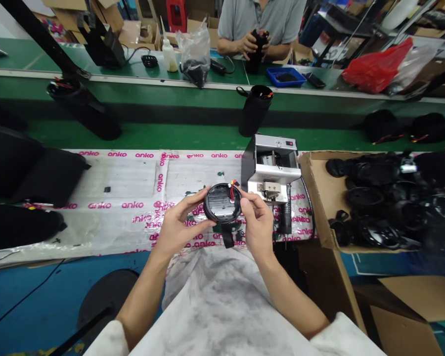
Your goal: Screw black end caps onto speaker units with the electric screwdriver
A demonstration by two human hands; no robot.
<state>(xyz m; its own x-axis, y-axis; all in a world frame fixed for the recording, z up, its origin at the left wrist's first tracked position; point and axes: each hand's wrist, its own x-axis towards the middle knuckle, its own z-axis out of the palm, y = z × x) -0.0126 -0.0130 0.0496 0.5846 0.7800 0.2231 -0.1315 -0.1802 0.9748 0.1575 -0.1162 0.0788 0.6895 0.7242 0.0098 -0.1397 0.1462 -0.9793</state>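
Between my two hands is a round black plastic cap (221, 205), its ribbed inner side facing up. Red and dark wires with a small connector stick out at its upper right, and a black strap (227, 236) hangs from its lower edge. My left hand (180, 220) grips the cap's left rim between thumb and fingers. On the right rim, my right hand (257, 217) has its thumb on top, near the wires. Just beyond my right hand stands a silver and black machine (272, 168) with an open front.
At right, a cardboard box (321, 198) holds several black plastic parts. Black fabric-covered pieces (33, 168) lie at left. Black cylinders (255, 110) stand on the green conveyor (178, 131) ahead. Across it, a person (261, 29) holds a dark cylinder near a blue tray (286, 76).
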